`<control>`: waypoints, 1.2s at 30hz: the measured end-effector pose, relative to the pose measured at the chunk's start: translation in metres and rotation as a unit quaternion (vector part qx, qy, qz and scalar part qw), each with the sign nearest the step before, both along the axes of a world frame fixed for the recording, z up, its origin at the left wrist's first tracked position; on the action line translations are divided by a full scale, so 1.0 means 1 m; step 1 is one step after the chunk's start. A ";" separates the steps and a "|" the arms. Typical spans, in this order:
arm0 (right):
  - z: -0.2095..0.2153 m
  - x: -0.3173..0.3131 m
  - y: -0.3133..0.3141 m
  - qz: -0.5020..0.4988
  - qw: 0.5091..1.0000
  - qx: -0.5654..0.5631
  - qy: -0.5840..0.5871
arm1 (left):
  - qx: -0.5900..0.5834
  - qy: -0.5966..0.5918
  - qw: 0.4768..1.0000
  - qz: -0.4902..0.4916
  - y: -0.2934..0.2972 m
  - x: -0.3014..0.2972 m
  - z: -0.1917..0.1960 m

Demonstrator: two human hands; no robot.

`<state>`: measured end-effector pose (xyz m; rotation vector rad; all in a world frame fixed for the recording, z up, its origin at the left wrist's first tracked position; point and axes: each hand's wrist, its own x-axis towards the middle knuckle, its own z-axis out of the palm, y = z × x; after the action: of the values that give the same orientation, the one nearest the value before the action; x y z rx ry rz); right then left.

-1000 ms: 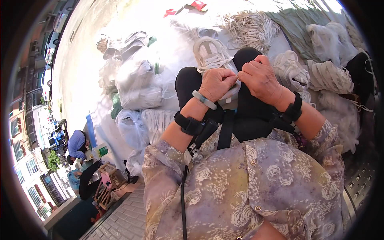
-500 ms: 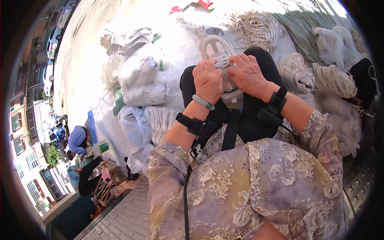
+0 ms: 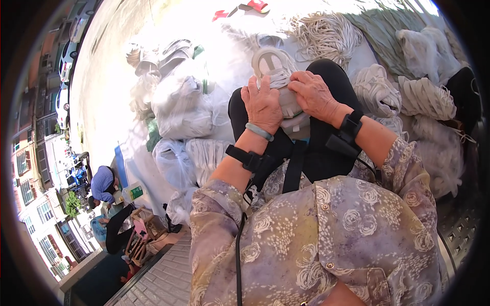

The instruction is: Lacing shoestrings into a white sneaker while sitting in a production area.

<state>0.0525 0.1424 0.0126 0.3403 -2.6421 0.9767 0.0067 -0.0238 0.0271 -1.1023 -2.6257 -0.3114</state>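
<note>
A pale shoe upper (image 3: pixel 267 60) rests between my knees, its toe pointing away from me. White shoelaces (image 3: pixel 279 80) cross its front in several rows. Against its left edge lies my left hand (image 3: pixel 263 104), with bent fingers gripping the side by the lacing; the thumb is hidden. My right hand (image 3: pixel 315 97) is on the opposite edge, its fingertips pinched at the end of the lace rows. Below the hands, the grey rear part of the upper shows.
A pile of loose laces (image 3: pixel 326 38) lies at the far right. Nested stacks of uppers (image 3: pixel 376 92) are to the right, bagged bundles (image 3: pixel 182 104) to the left. Red sandals (image 3: pixel 258 6) lie at the top. Another person (image 3: pixel 102 183) bends over at far left, near a wooden stool (image 3: pixel 143 237).
My left hand has shifted down and left from the lacing, its fingers straighter. The right hand has drawn slightly left and down, uncovering more of the lace rows and the rear of the upper.
</note>
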 end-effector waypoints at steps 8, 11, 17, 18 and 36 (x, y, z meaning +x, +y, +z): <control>0.001 0.002 -0.001 -0.011 0.999 -0.023 -0.032 | -0.011 -0.070 0.997 0.014 0.008 -0.001 -0.003; -0.002 0.002 -0.003 -0.026 0.998 -0.041 -0.026 | -0.021 -0.092 0.995 0.016 0.012 -0.002 0.002; -0.003 -0.001 -0.005 -0.044 0.998 -0.037 0.009 | -0.008 -0.089 0.996 -0.009 0.008 -0.007 0.000; -0.003 0.000 -0.006 -0.044 0.998 -0.036 0.009 | -0.013 -0.099 0.995 0.000 0.008 -0.006 0.001; 0.000 0.002 -0.007 -0.049 0.998 -0.040 -0.028 | 0.074 -0.196 0.977 -0.032 -0.004 -0.012 -0.010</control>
<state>0.0547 0.1354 0.0128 0.1665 -2.6316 1.0713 -0.0053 -0.0281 0.0174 -1.1781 -2.8417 -0.7980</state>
